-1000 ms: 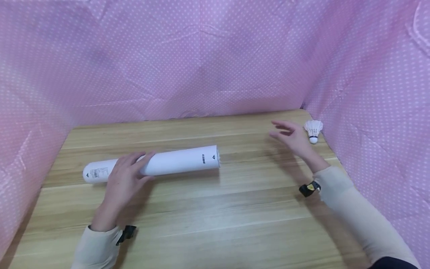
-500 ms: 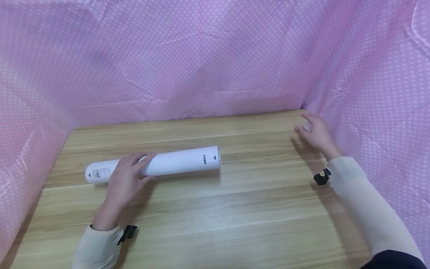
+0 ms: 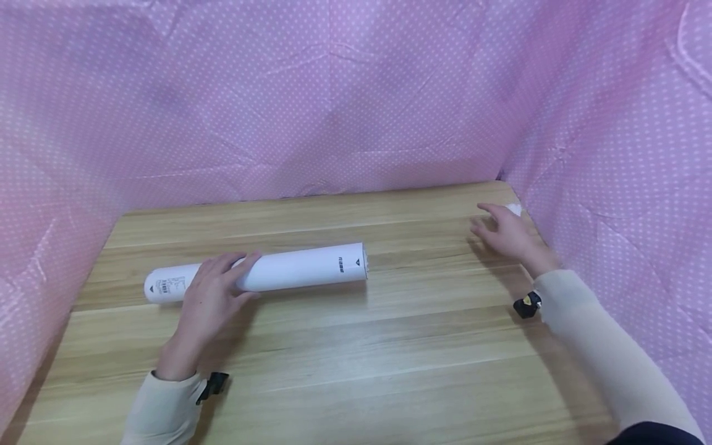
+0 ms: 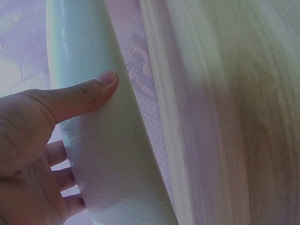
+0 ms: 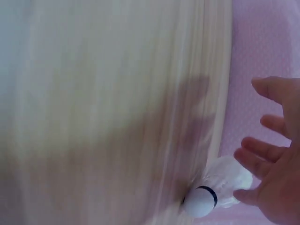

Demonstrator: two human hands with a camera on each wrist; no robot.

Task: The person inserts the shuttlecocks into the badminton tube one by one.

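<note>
My left hand (image 3: pixel 208 303) grips a white shuttlecock tube (image 3: pixel 306 267) that lies lengthwise over the left half of the table. In the left wrist view the thumb presses across the smooth tube (image 4: pixel 105 140), and the fingers reach round its other side. My right hand (image 3: pixel 503 233) is at the table's far right corner, fingers spread and nothing between them. A white feather shuttlecock (image 3: pixel 514 209) shows only partly behind it in the head view. The right wrist view shows the shuttlecock's round cork (image 5: pixel 199 202) with a dark band, its feathers close by the little finger.
The wood-grain table (image 3: pixel 356 371) fills the lower view. Pink dotted cloth (image 3: pixel 334 105) hangs round its back and both sides, close by the right hand. White tips show inside the tube's right end.
My right hand went right, over the shuttlecock, and has since come back a little left, uncovering part of the feathers. My left hand stays on the tube, almost unmoved.
</note>
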